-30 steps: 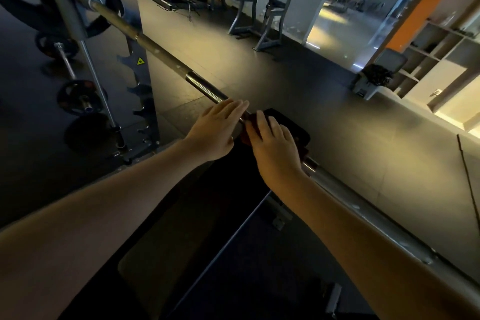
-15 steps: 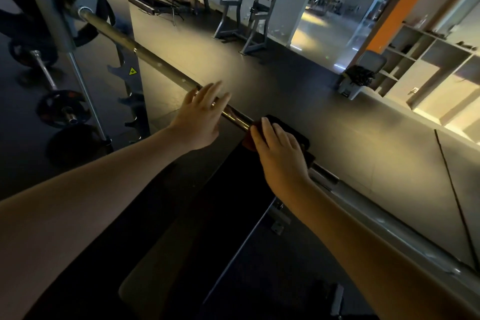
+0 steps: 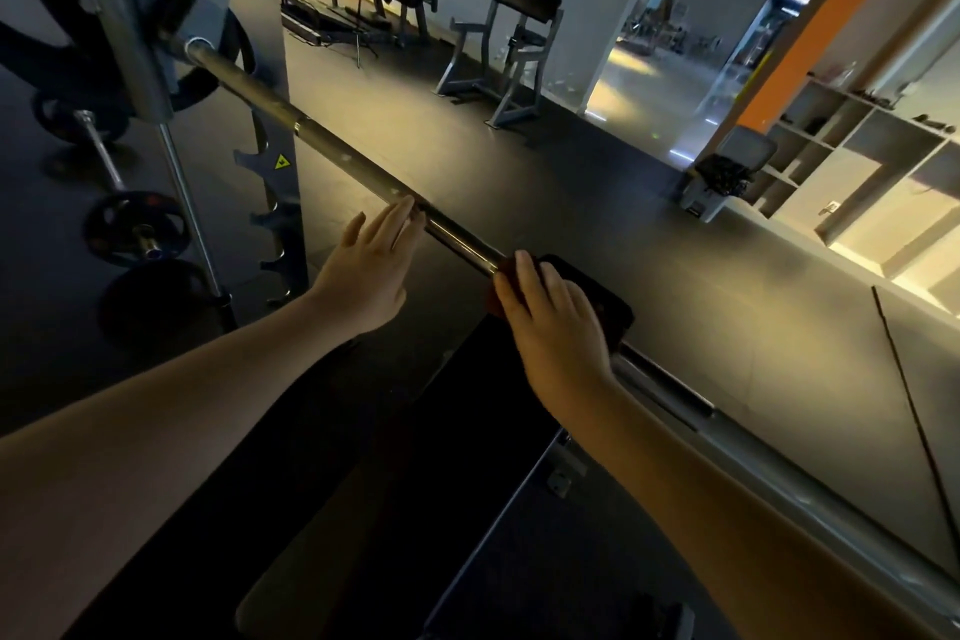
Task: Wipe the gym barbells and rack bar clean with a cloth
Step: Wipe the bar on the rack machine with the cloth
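- Right now the right grip (image 3: 556, 327) lies palm-down along the bar with its fingers fairly straight. It presses a dark folded cloth with a reddish edge (image 3: 597, 299) onto the metal rather than clenching it. The thumb is hidden, so I cannot tell whether it wraps underneath.
- Up the bar, the left grip (image 3: 371, 270) is open and flat, fingers together. Its fingertips touch the shaft and it holds nothing.
- Both rest on the long round steel barbell bar (image 3: 457, 237), which runs diagonally from the near lower right to the far upper left. A polished smooth stretch lies between the two hands, with duller metal beyond the left fingertips.
- The coming stroke likely turns on one relation. The bar's length ahead of the cloth lies up-left along that axis, and the left grip sits directly in the path, nearer the far end. It would probably need to slide ahead or lift before the cloth passes.
- At that far end the bar meets the grey notched metal rack upright (image 3: 275, 203), beside black round weight plates (image 3: 132, 229).
- Below the forearms lies a dark padded workout bench (image 3: 363, 483) with a matte surface.
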